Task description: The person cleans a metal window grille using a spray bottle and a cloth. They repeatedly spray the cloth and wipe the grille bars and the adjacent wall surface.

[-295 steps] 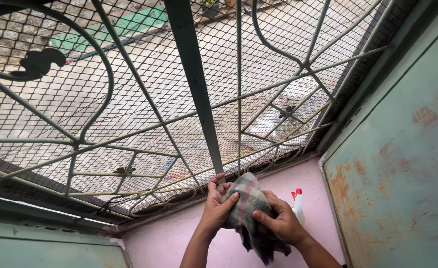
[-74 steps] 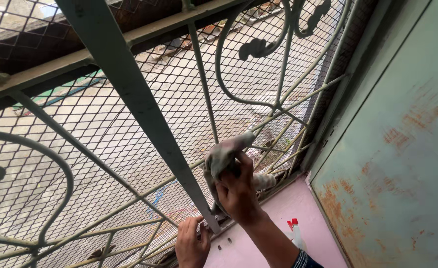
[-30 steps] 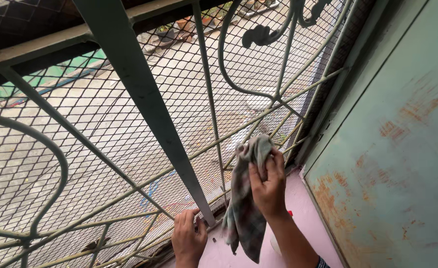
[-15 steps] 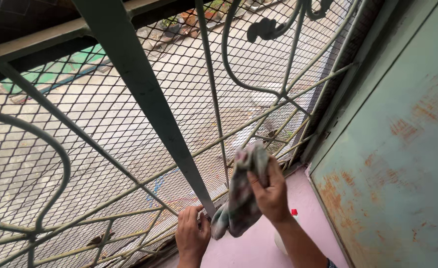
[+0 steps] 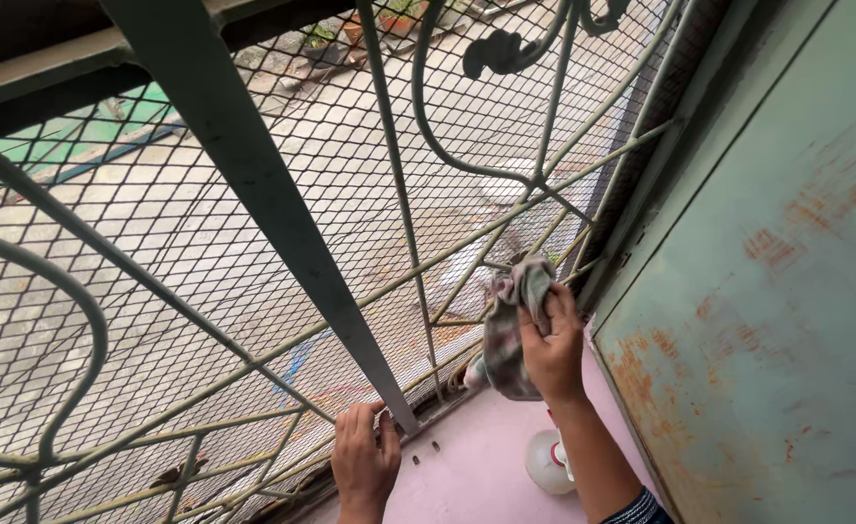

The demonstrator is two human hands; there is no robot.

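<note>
My right hand (image 5: 552, 342) grips a checked grey-and-pink cloth (image 5: 505, 335) and presses it against the green metal window grille (image 5: 253, 184), low down near the right corner where thin bars meet. Part of the cloth hangs below the hand. My left hand (image 5: 363, 462) rests at the foot of the grille, fingers on the lower bars beside the base of the wide slanting bar (image 5: 379, 383).
Wire mesh (image 5: 214, 252) backs the grille, with curved scrollwork (image 5: 505, 49) above. A pink sill (image 5: 476, 475) runs below, carrying a clear spray bottle (image 5: 549, 464). A rusty green shutter panel (image 5: 767, 291) closes in the right side.
My right hand has shifted slightly up and right along the bars with the cloth. The left hand stays at the grille's foot. The view has tilted a little.
</note>
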